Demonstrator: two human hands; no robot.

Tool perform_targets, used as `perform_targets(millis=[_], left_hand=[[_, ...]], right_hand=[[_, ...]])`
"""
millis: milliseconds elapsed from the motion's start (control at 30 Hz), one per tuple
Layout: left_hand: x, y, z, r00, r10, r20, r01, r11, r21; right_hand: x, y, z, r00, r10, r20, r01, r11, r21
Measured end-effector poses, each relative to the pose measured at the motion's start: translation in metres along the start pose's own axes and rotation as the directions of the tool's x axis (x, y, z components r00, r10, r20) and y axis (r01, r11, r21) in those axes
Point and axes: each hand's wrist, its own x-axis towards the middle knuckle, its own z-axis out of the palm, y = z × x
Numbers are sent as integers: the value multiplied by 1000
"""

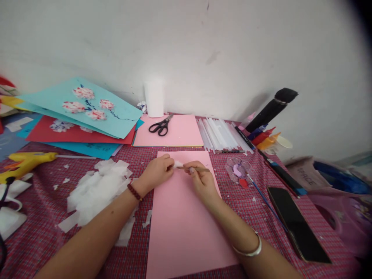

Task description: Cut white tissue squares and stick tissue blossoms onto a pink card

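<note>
Over the upper part of a pink sheet (186, 224), both hands work close together. My left hand (158, 170) is closed in a pinch, its fingertips at a small white tissue piece (178, 164). My right hand (203, 184) grips a thin brown stick (200, 169) between thumb and fingers. The stick lies nearly level, and its left end meets the tissue. Left of the sheet is a loose heap of white tissue squares (97, 190), partly behind my left forearm.
Black scissors (160, 126) lie on stacked pink paper (186, 131) behind. At left are a yellow glue gun (29, 161) and cards with tissue flowers (95, 99). To the right are glue sticks (219, 133), a paint palette (236, 168), a blue paintbrush (266, 201) and a phone (298, 224).
</note>
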Motion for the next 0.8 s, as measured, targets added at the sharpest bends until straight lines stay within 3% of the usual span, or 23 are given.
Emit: perform_targets(millis=[200,433,633,800], left_hand=[[6,-9,0,999,-3,32,8,986,-167],[10,-9,-1,999,-27,22,31,982,-189],[11,-9,-1,999,-49,15,51,985,-166],[13,-14,2,999,-39,9,40,982,-185]], right_hand=[[1,-3,-2,990,110,-89,-95,983,160],[-1,5,-11,931,283,-232,-142,864,483],[0,5,-8,929,330,-166,-211,844,494],[2,10,-5,928,328,-178,-207,848,488]])
